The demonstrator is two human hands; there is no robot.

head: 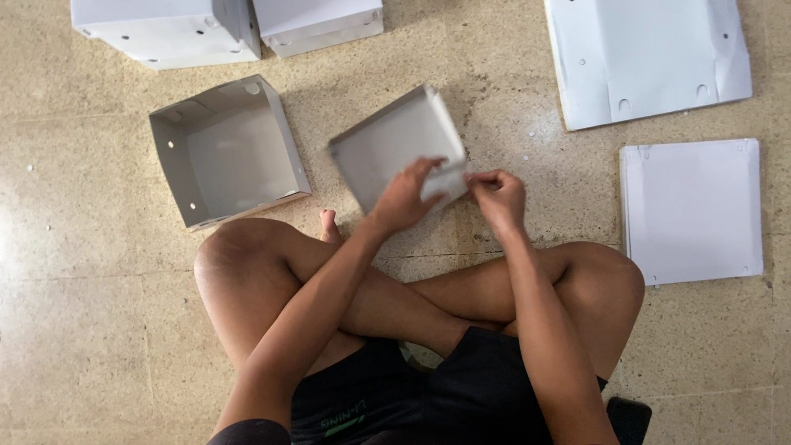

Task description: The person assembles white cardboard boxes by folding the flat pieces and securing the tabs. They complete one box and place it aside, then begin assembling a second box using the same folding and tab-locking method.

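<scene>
I sit cross-legged on a stone floor and hold a grey cardboard box piece tilted above my knees. My left hand presses on its near corner flap. My right hand pinches the same flap from the right side. The flap is bent up and partly hidden by my fingers. An open folded grey box lies on the floor to the left of my hands.
Two closed white boxes stand at the top left. A large flat white cardboard sheet lies at the top right, and a stack of smaller flat white sheets sits below it, right of my knee.
</scene>
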